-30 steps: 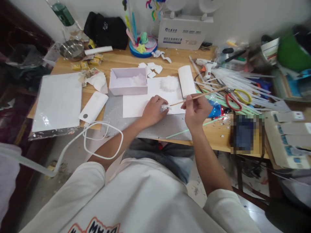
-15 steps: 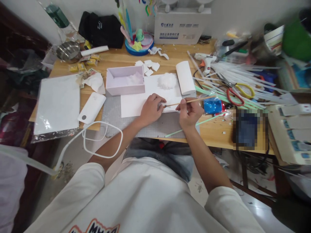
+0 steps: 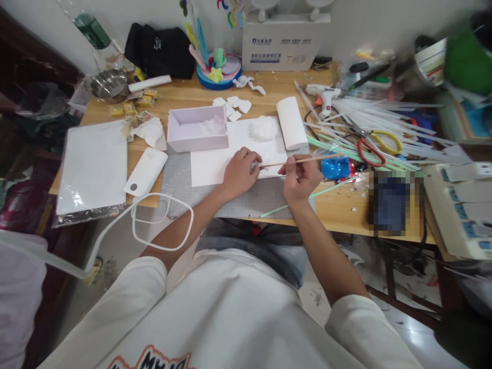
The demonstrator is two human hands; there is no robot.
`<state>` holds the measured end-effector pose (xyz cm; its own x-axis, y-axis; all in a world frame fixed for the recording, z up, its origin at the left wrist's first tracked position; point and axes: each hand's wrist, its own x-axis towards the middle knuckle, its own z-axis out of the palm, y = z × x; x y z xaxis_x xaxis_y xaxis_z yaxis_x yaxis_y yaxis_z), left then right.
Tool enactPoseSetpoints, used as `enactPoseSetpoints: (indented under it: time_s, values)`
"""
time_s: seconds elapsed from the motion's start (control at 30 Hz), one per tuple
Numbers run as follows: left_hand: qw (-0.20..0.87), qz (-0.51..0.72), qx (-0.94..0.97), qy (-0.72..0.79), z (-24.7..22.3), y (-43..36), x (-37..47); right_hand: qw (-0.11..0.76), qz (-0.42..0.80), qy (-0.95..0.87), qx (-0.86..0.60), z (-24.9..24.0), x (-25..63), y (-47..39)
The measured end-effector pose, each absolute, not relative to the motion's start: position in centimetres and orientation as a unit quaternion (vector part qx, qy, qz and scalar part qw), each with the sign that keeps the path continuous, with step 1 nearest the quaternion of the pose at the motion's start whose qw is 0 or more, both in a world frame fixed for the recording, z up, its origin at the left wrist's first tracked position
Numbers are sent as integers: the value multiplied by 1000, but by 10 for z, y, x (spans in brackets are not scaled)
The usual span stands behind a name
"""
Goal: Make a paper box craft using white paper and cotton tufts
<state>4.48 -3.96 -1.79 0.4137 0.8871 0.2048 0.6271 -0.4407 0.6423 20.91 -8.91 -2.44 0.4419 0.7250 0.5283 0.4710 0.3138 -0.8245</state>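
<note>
My right hand [image 3: 302, 179] pinches a thin wooden stick [image 3: 323, 157] with a dark tip, perhaps a fine brush. It slants almost level toward my left hand [image 3: 242, 173]. That hand rests on a white sheet [image 3: 209, 169], fingers curled in and thumb close to the stick's tip. Whatever its fingers grip is too small or hidden to make out. Behind the hands, a pile of white fluffy bits [image 3: 263, 128] lies on the sheet. An open pale lilac box [image 3: 198, 138] with some white fluff inside stands to the left, and a curved white piece [image 3: 291, 123] lies to the right.
Under the sheet is a grey cutting mat [image 3: 180, 189]. On the right lie scissors [image 3: 372, 148], a glue gun [image 3: 326, 98], many translucent sticks [image 3: 388, 120] and a blue packet [image 3: 335, 166]. A white power bank [image 3: 146, 171] with its cable and a bagged white pack [image 3: 92, 166] are left.
Both hands and the stick stay almost in place; the stick's far end has shifted very slightly. The camera view has moved a little.
</note>
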Motion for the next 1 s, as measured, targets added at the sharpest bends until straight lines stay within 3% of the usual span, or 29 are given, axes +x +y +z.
enactPoseSetpoints:
  time_s: [0.33, 0.5, 0.57, 0.67, 1.0]
  values:
    - [258, 271, 809, 453, -8, -41, 36, 612, 108, -523, -583, -24, 209, -90]
    - [132, 310, 795, 505, 30, -4, -10, 608, 98, -528, -585, -25, 208, -91]
    - [120, 281, 785, 539, 47, 21, -28, 601, 101, -528, -591, -25, 208, -91]
    - [182, 203, 788, 553, 61, 52, -40, 597, 100, -531, -593, -26, 208, -91]
    - [153, 163, 762, 608, 32, 82, -25, 603, 93, -538, -581, -27, 208, -91]
